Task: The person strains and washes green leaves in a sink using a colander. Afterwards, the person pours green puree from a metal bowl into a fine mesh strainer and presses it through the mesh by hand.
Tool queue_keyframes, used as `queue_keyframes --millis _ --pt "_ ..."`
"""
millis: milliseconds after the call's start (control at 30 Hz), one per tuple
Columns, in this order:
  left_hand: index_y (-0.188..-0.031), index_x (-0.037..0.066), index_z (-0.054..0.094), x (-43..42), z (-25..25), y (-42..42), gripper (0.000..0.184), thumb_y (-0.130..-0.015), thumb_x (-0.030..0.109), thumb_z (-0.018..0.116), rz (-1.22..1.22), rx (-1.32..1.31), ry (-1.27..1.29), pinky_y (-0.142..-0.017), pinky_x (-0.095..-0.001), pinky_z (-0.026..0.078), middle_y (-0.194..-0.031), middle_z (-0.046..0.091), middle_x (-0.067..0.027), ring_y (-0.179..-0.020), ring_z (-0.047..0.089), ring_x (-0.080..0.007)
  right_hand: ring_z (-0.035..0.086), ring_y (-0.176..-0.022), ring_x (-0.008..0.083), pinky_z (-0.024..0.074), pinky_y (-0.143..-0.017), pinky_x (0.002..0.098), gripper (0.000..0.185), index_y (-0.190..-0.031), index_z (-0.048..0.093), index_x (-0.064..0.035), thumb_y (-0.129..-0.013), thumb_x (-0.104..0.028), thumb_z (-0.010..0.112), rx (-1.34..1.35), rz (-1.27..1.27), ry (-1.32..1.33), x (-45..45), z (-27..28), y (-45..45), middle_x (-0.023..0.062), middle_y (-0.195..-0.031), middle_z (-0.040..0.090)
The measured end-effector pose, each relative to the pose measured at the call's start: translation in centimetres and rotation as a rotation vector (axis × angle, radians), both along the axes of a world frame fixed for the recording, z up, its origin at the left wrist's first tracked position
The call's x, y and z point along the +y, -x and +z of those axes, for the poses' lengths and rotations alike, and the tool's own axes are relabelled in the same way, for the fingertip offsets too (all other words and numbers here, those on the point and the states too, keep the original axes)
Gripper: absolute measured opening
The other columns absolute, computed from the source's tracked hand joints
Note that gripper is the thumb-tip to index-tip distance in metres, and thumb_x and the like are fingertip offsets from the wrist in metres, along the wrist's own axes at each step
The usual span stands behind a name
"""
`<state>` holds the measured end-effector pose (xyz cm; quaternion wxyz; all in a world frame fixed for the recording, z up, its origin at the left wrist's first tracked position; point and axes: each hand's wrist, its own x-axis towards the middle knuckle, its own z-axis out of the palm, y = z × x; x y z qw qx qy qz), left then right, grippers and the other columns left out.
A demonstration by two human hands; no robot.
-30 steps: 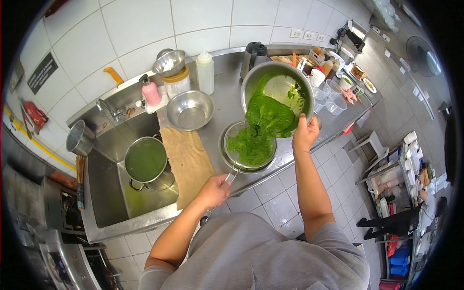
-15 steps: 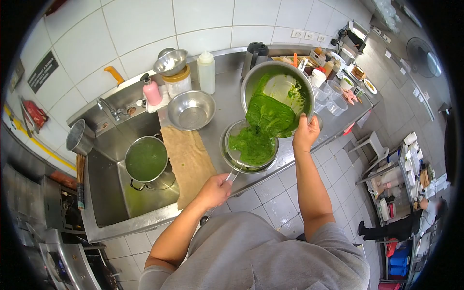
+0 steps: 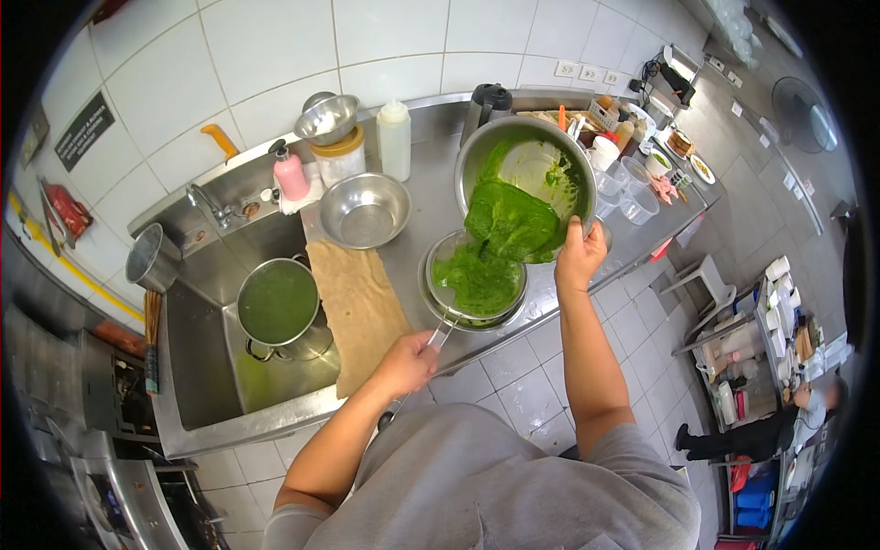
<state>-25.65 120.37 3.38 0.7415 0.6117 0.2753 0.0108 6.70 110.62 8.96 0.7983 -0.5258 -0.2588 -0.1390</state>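
My right hand (image 3: 580, 257) grips the rim of a metal bowl (image 3: 475, 151), tilted so that thick green leafy matter (image 3: 513, 220) hangs over its lower edge. Below it, more of the green mass lies in a strainer (image 3: 447, 246), whose wire handle is held in my left hand (image 3: 406, 363). The strainer rests over another metal bowl (image 3: 516, 314) on the steel counter. An unused-looking shallow metal bowl (image 3: 365, 211) stands to the left, beside a tan cloth (image 3: 362, 307).
A pot of green liquid (image 3: 278, 302) stands in the sink (image 3: 197, 385). Behind are a pink pump bottle (image 3: 291, 176), a white squeeze bottle (image 3: 394, 142) and a dark jug (image 3: 486, 105). Clear plastic containers (image 3: 639, 202) stand at right. A person (image 3: 779, 426) is by the far-right shelves.
Both hands keep their hold on the bowl and the strainer, with hardly any movement. The view has shifted slightly. At far right, the other person's legs and arms have changed position.
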Motion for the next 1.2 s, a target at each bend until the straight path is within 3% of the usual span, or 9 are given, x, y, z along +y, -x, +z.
queue_keyframes --millis 67,467,567,633,767,900,967,1033,1200 --pt "-0.142 0.006 0.059 0.2 -0.3 0.0 0.034 -0.110 0.015 0.051 -0.036 0.030 0.025 -0.042 -0.0265 0.036 -0.073 0.054 0.0002 -0.049 0.045 -0.0091 0.044 -0.074 0.0019 0.0370 -0.066 0.0220 0.016 -0.084 0.059 -0.0062 -0.100 -0.004 0.063 -0.010 0.010 -0.006 -0.1 -0.2 -0.1 -0.0075 -0.080 0.053" --pt "-0.142 0.005 0.058 0.3 -0.7 0.0 0.034 -0.111 0.016 0.052 -0.048 0.020 -0.016 -0.042 -0.0261 0.037 -0.073 0.054 0.0007 -0.049 0.046 -0.0090 0.043 -0.073 0.0020 0.0358 -0.065 0.0218 0.017 -0.083 0.059 -0.0061 -0.100 -0.005 0.063 -0.023 0.000 0.001 0.0 -0.1 0.0 -0.0077 -0.079 0.052" --pt "-0.142 0.005 0.058 0.3 -0.8 -0.1 0.034 -0.111 0.016 0.052 -0.050 0.024 -0.001 -0.042 -0.0261 0.036 -0.072 0.054 0.0008 -0.049 0.046 -0.0089 0.046 -0.073 0.0025 0.0382 -0.066 0.0220 0.015 -0.086 0.061 -0.0047 -0.100 -0.004 0.061 0.019 0.019 0.010 0.2 0.0 -0.2 -0.0061 -0.081 0.057" --pt "-0.141 0.005 0.058 0.2 -0.8 -0.1 0.033 -0.111 0.016 0.052 -0.048 0.022 -0.011 -0.042 -0.0261 0.036 -0.072 0.054 0.0009 -0.049 0.046 -0.0089 0.053 -0.075 0.0042 0.0431 -0.068 0.0227 0.010 -0.088 0.063 -0.0035 -0.098 -0.002 0.061 0.135 0.056 -0.116 0.8 0.1 0.1 -0.0025 -0.085 0.063" --pt "-0.137 0.004 0.061 0.1 -1.3 0.1 0.030 -0.110 0.015 0.052 -0.059 0.036 -0.029 -0.042 -0.0262 0.036 -0.072 0.054 0.0010 -0.048 0.045 -0.0089 0.059 -0.077 0.0079 0.0482 -0.073 0.0235 0.007 -0.090 0.063 -0.0027 -0.095 0.000 0.059 0.264 0.043 -0.065 0.7 -1.2 -1.8 0.0018 -0.091 0.068" --pt "-0.128 0.003 0.063 0.0 -1.9 0.2 0.024 -0.110 0.015 0.051 -0.083 0.061 -0.043 -0.042 -0.0267 0.035 -0.072 0.054 0.0008 -0.047 0.044 -0.0087 0.061 -0.069 0.0139 0.0479 -0.060 0.0285 0.008 -0.100 0.061 -0.0071 -0.093 -0.003 0.059 0.561 0.110 -0.110 1.0 -1.2 -3.5 0.0041 -0.092 0.069" --pt "-0.110 0.005 0.064 -0.6 -1.2 0.3 0.018 -0.109 0.017 0.052 -0.027 0.029 -0.020 -0.043 -0.0269 0.034 -0.067 0.051 0.0024 -0.047 0.043 -0.0073 0.060 -0.065 0.0154 0.0458 -0.054 0.0299 0.012 -0.103 0.060 -0.0093 -0.093 -0.004 0.059 0.696 0.111 -0.076 0.9 -1.2 -4.1 0.0043 -0.091 0.068" --pt "-0.112 0.005 0.064 -0.7 -1.2 0.4 0.018 -0.109 0.017 0.052 -0.030 0.033 -0.024 -0.043 -0.0269 0.034 -0.068 0.052 0.0024 -0.048 0.043 -0.0073 0.057 -0.060 0.0158 0.0405 -0.048 0.0297 0.015 -0.106 0.058 -0.0133 -0.092 -0.007 0.061 0.777 0.109 -0.023 1.3 -2.3 -5.6 0.0030 -0.086 0.065" --pt "-0.121 0.004 0.065 -0.5 -1.9 0.6 0.023 -0.109 0.017 0.052 -0.032 0.034 0.000 -0.043 -0.0267 0.035 -0.069 0.052 0.0025 -0.048 0.043 -0.0073 0.059 -0.067 0.0155 0.0417 -0.050 0.0291 0.017 -0.107 0.058 -0.0146 -0.092 -0.007 0.061 0.878 0.087 -0.051 2.5 -6.0 -8.5 0.0030 -0.094 0.065"
